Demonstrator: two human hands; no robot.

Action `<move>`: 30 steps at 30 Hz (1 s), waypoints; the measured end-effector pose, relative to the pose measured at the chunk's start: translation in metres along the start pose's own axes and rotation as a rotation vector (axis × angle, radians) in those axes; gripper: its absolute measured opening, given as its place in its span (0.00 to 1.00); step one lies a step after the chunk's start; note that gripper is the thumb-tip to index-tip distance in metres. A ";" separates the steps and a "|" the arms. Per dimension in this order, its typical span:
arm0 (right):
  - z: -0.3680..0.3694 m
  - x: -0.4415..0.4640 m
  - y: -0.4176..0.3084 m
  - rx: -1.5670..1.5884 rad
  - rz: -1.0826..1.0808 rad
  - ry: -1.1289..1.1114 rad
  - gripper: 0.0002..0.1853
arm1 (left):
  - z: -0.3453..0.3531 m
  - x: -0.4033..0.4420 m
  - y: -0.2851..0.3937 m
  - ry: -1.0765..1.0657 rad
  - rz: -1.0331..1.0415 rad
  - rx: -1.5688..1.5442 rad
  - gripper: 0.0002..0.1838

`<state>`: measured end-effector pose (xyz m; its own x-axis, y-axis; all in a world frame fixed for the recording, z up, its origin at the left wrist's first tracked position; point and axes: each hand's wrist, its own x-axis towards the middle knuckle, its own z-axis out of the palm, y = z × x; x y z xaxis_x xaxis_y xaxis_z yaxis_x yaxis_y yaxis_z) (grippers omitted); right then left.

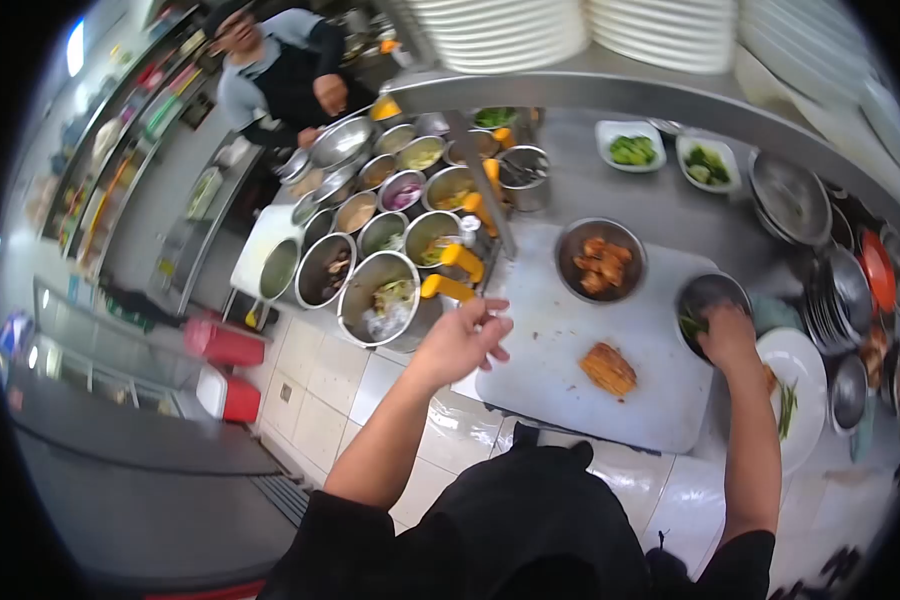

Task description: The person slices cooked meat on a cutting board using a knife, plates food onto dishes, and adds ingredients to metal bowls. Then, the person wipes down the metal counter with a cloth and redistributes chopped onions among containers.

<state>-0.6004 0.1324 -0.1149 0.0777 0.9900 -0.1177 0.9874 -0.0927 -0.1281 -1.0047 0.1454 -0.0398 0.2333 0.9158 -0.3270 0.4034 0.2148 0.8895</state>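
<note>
My left hand hovers over the front left edge of the white cutting board, fingers loosely bent and apart, with nothing in them. Close by are yellow ladle handles. My right hand reaches down into a metal bowl that has greens in it. Its fingertips are bunched together and partly hidden, so what they grip cannot be made out. A browned, sliced block of food lies on the board between my hands. Behind it stands a metal bowl of orange-red pieces.
Several metal containers of ingredients crowd the left. On the right, a white plate carries green stalks, beside stacked metal bowls. Two white dishes of greens sit behind. A shelf edge runs overhead. A co-worker stands across the containers.
</note>
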 end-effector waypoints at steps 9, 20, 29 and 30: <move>-0.018 0.036 -0.103 0.300 -0.130 -0.064 0.36 | -0.020 -0.031 -0.003 -0.139 -0.023 0.079 0.22; -0.012 0.028 -0.150 0.683 -0.040 0.180 0.17 | -0.348 -0.032 -0.112 0.631 0.053 0.649 0.09; -0.053 0.017 -0.344 0.790 -0.220 0.168 0.20 | -0.505 0.111 -0.226 0.219 -0.325 1.009 0.16; -0.052 0.021 -0.359 0.767 -0.212 0.130 0.21 | -0.502 0.119 -0.227 0.227 -0.307 0.989 0.17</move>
<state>-0.9463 0.1919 -0.0201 -0.0385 0.9948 0.0942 0.6167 0.0978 -0.7811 -1.5128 0.3759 -0.1203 -0.1307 0.9329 -0.3356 0.9814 0.1699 0.0899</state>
